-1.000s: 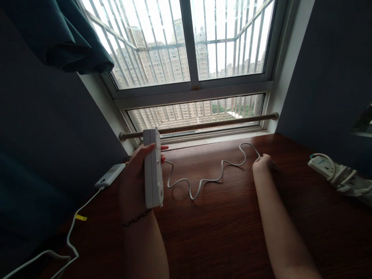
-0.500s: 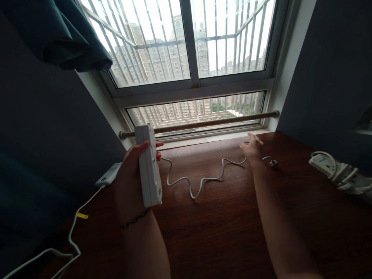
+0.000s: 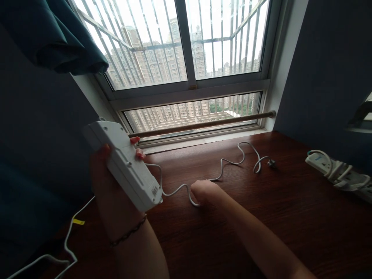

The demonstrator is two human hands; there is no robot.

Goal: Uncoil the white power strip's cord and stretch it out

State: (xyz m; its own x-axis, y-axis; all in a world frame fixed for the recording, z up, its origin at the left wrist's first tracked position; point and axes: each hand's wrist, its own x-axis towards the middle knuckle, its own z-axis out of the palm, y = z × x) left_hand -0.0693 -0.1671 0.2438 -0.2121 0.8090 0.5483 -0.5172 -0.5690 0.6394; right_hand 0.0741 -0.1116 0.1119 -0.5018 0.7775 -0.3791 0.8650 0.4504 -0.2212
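My left hand point(image 3: 101, 166) is wrapped round a white power strip point(image 3: 128, 162), held tilted above the table with its screwed underside towards me. From behind the strip a white power cord point(image 3: 177, 190) winds across the wood to a plug point(image 3: 271, 163) at the right. Low over the middle of the table, my right hand point(image 3: 204, 192) is closed at a bend of this cord. Its fingertips are mostly turned away from view.
A second power strip point(image 3: 322, 162), wound with its own cord, lies at the right of the brown table point(image 3: 221, 236). At the left runs another white cable point(image 3: 68, 240) with a yellow tag point(image 3: 78, 222). A rail point(image 3: 203, 124) crosses the window behind.
My right hand has come left and nearer from the cord's far loop, closing on the cord. My left hand has turned the power strip over to the left, showing its underside.
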